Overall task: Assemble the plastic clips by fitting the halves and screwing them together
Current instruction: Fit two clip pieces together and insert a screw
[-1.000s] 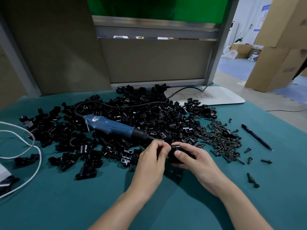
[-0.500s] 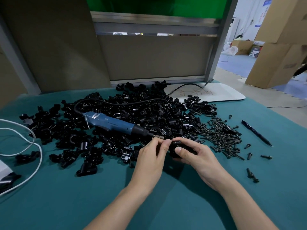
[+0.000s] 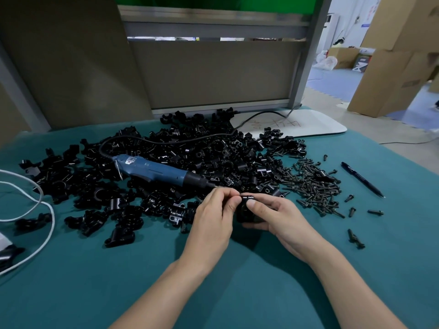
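The plastic clip [image 3: 247, 211] was at the lower centre of the head view, held between both hands just above the green table [image 3: 95, 281]. The right hand [image 3: 278, 219] gripped it with curled fingers, the thumb on top. The left hand [image 3: 211, 224] pinched its upper left edge with bent fingertips. I judge the halves were being fitted and the screwing was not yet done: the electric screwdriver [image 3: 156, 170] lay on the pile of loose halves [image 3: 213, 160] in the middle, beside the screws [image 3: 313, 186] at the right. Most of the work seemed left. The fingers hid most of the clip, so whether a screw sat in it I could not tell.
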Tool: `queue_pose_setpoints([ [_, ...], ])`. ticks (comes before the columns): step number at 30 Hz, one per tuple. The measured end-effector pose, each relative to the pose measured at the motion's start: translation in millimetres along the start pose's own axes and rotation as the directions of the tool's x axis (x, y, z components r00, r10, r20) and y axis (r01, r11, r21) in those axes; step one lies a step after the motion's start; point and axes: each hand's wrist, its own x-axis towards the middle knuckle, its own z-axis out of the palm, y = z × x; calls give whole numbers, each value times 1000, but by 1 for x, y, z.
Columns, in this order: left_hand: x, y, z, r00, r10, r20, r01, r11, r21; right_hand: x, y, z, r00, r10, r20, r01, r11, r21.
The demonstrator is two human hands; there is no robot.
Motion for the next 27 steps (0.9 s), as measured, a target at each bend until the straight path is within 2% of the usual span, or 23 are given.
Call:
queue_pose_setpoints([
  [4,0,1,0,1000,6,-20,-7,1000,-6,-1,-2,0,999,26,24,-27,999,47],
  [7,-4,6,0,1000,9,6,-10,999,35,0,-9,-5,1000,-16,-15,19,974,228],
  [10,-6,14,6,994,62,89,-76,983,166,-2,-23,-26,970,-82,-228,197,818,541],
  [13,3,27,27,962,187,199,-247,907,341,-7,-30,-51,895,-75,-440,394,595,700],
  [16,22,38,59,920,198,338,-350,803,483,-11,-35,-66,840,-59,-539,508,436,743],
  [20,44,42,98,856,167,490,-457,688,564,-18,-39,-82,767,-26,-641,621,282,731],
  [24,53,50,123,782,205,589,-586,565,581,-22,-41,-93,742,-7,-670,657,202,726],
  [27,59,55,133,734,207,647,-641,526,559,-21,-41,-93,746,13,-665,648,215,731],
])
